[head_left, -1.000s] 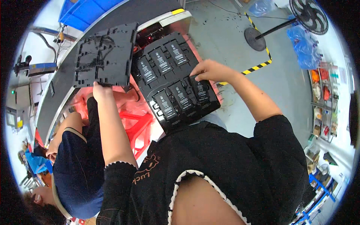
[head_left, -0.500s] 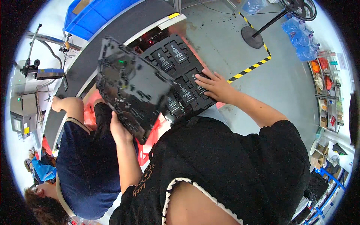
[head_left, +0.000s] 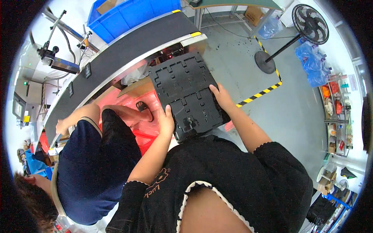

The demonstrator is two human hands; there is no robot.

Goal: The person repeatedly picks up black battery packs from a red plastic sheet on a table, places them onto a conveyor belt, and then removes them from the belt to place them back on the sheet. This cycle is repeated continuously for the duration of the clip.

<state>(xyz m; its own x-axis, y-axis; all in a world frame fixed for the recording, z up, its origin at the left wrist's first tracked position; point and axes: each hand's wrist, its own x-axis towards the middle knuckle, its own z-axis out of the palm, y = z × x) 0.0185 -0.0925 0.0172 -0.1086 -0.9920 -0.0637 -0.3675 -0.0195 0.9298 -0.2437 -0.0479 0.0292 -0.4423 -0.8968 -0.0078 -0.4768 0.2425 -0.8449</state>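
A black moulded plastic tray (head_left: 187, 90) with cut-out pockets lies flat on a stack of similar trays in front of me. My left hand (head_left: 167, 120) grips its near left edge. At the near right edge, my right hand (head_left: 221, 97) rests with fingers on the tray's top. The stack sits over red plastic crates (head_left: 134, 101). What lies under the top tray is hidden.
A co-worker in a dark blue top (head_left: 93, 163) stands at my left, one hand (head_left: 62, 126) by the black conveyor belt (head_left: 116, 54). A blue bin (head_left: 128, 15) sits beyond the belt. A pedestal fan (head_left: 307, 25) and yellow-black floor tape (head_left: 260, 93) are at the right.
My left hand has swung the black cover tray from the left over and down onto the tray of dark parts, hiding them. My right hand moved to the tray's right edge.
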